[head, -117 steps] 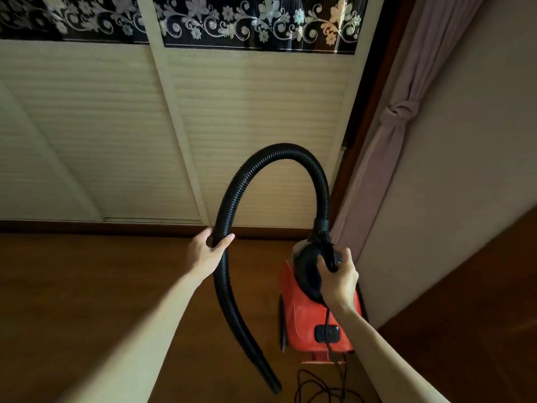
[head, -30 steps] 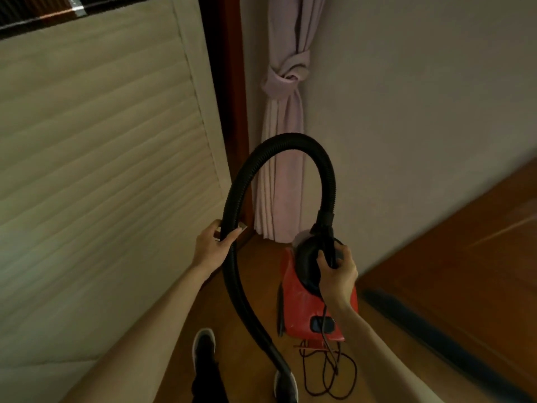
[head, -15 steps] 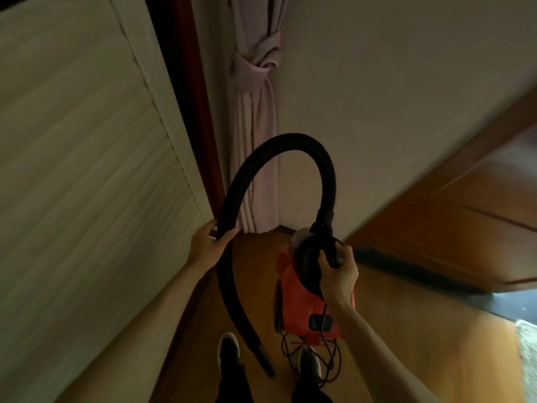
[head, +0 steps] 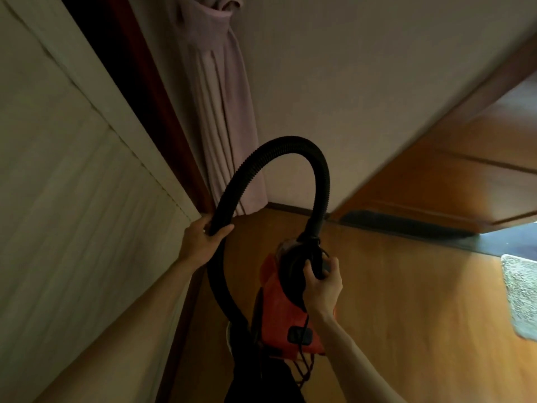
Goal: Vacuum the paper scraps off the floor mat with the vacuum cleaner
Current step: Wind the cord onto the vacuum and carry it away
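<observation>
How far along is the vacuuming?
Done: the vacuum cleaner looks picked up. In hand: right hand carries it, left hand holds the hose. Left: reaching the floor mat at the right edge and vacuuming it; scraps can't be made out.

Pink curtain beside louvred door

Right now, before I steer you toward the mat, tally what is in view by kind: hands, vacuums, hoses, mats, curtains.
Hands: 2 (left hand, right hand)
Vacuum cleaner: 1
Hose: 1
Floor mat: 1
Curtain: 1
Total: 6
</observation>
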